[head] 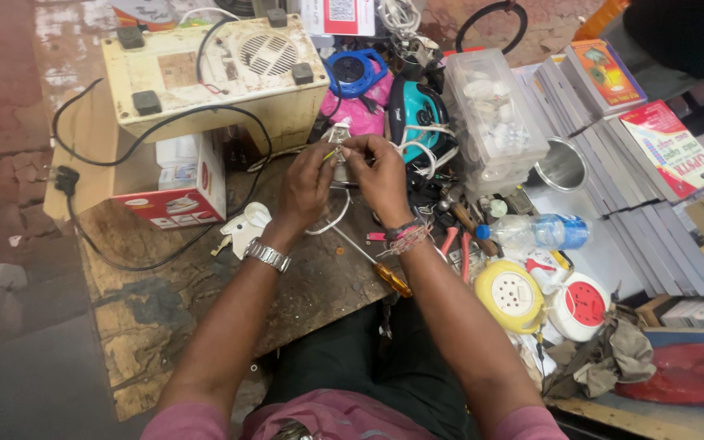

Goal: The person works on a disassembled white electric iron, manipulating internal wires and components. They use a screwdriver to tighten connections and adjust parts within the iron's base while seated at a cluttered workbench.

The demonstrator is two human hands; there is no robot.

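Observation:
My left hand (305,186) and my right hand (380,173) meet above the worn wooden workbench (205,285). Together they pinch a small silvery metal part (338,140) with thin wires coming off it; a white wire loops down beneath it. The left wrist wears a metal watch (268,256), the right wrist several thread bands (407,235). A screwdriver with an orange handle (378,268) lies on the bench just under my right forearm. What exactly the fingers clamp is partly hidden.
A cream appliance casing (213,77) lies upside down on boxes behind, its black cord (83,163) trailing left. At right: a clear parts box (495,114), steel cup (561,165), plastic bottle (541,232), yellow (509,295) and red-white (580,305) extension reels, pliers (456,244), stacked books (637,155).

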